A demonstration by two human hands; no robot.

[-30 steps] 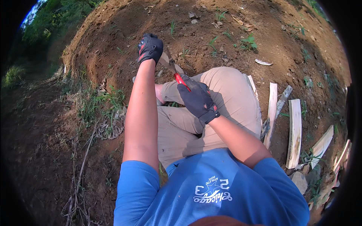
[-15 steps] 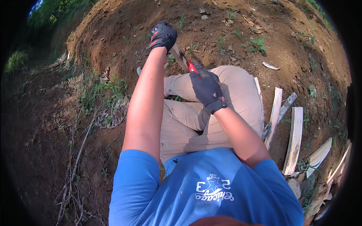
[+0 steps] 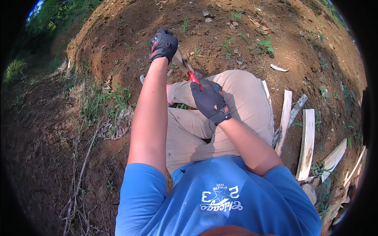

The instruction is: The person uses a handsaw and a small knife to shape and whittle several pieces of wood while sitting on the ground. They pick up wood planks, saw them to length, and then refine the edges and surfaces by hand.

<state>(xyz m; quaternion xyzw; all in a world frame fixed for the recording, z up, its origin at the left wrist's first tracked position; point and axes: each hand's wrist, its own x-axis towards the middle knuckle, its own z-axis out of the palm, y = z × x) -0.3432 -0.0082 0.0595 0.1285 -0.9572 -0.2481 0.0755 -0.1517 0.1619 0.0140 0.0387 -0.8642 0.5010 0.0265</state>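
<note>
My left hand (image 3: 163,45), in a black glove with red trim, is closed at the far end of a pale wooden piece (image 3: 180,61). The piece slants down and right from that fist toward my right hand (image 3: 210,100), also gloved in black. The fingers of my right hand are wrapped round a red-handled tool (image 3: 193,78), held just above my bent leg. A dark edge runs along the pale piece, but the tool's working end cannot be clearly made out. My glove hides most of the handle.
My legs in tan trousers (image 3: 240,94) are folded on bare brown soil. To my right lie split wood pieces (image 3: 307,143) and a grey stick (image 3: 298,108). Grass (image 3: 110,98) and dry stems (image 3: 84,161) are on the left. A soil bank rises ahead.
Both hands have come slightly nearer to me and to the left, still holding the pale piece and the red-handled tool. The whole view has shifted a little.
</note>
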